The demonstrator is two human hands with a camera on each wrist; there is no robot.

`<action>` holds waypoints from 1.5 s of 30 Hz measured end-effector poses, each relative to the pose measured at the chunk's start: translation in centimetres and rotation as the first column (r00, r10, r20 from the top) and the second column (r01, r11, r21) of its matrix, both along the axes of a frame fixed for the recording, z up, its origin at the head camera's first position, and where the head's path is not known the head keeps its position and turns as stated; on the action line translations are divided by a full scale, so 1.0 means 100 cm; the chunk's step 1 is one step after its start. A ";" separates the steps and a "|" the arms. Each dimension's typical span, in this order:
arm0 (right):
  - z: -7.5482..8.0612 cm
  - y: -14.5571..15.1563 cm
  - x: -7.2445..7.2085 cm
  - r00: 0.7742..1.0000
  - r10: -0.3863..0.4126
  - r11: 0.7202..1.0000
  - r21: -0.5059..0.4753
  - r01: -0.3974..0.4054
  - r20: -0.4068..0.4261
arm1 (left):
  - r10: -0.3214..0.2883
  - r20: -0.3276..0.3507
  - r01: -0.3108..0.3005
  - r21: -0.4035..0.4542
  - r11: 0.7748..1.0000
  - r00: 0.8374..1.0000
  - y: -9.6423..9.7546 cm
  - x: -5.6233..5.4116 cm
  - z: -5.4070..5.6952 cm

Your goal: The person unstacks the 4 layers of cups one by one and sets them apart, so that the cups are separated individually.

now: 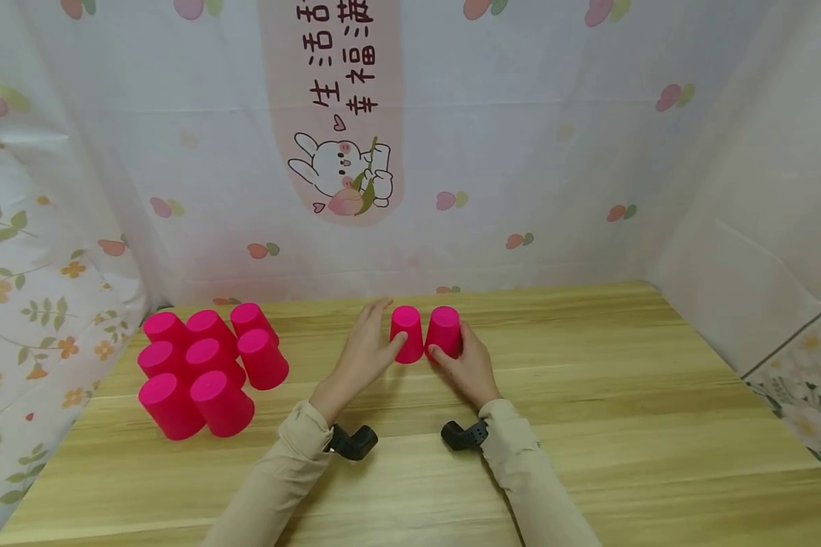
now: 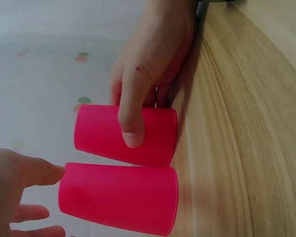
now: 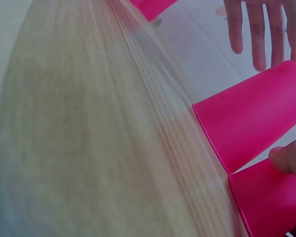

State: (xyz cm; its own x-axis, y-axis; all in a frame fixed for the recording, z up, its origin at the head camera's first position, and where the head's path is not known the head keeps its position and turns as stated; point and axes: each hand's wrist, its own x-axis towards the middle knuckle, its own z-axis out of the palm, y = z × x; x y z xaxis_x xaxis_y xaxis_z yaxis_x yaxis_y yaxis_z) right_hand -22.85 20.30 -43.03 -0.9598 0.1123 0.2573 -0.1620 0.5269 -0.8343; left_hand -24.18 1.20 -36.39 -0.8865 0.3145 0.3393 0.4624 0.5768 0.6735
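Observation:
Two pink plastic cups stand upside down side by side near the back of the table, their lower rims close together. Around the right cup (image 1: 443, 328) curl the fingers and thumb of my right hand (image 1: 477, 366); the left wrist view shows that thumb (image 2: 131, 116) lying across its side. Beside the left cup (image 1: 413, 332), my left hand (image 1: 359, 351) is spread with straight fingers. Its thumb overlaps the cup in the head view, and in the left wrist view the thumb tip is right at the cup's closed end.
At the left of the table (image 1: 622, 425), several more pink cups (image 1: 222, 403) stand upside down in a close group. A printed cloth (image 1: 520, 152) hangs behind the table's back edge, and a flowered one (image 1: 27, 304) hangs at the left. Each wrist wears a black device (image 1: 352, 442).

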 end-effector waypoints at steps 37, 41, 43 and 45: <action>-0.001 0.005 -0.002 1.000 0.011 1.000 0.018 -0.011 -0.005 | -0.043 0.108 0.038 0.049 0.998 0.993 0.003 0.000 0.017; -0.002 0.004 -0.001 1.000 0.005 1.000 0.024 -0.005 -0.010 | -0.035 0.094 0.030 0.054 0.998 0.995 -0.006 0.008 0.024; -0.002 0.003 -0.001 1.000 0.008 1.000 0.024 -0.007 -0.015 | -0.028 0.089 0.022 0.061 0.998 0.996 -0.012 0.012 0.026; -0.001 0.003 0.000 1.000 0.008 1.000 0.021 -0.007 -0.022 | -0.027 0.082 0.022 0.064 0.998 0.996 -0.018 0.015 0.027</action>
State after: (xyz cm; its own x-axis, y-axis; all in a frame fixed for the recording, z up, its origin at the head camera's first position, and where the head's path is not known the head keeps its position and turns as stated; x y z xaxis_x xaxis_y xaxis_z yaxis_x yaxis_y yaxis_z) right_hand -22.88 20.58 -43.14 -0.9545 0.0998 0.2809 -0.1844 0.5426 -0.8195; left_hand -22.65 -0.59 -33.67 -0.9048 0.3168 0.2846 0.4167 0.5212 0.7448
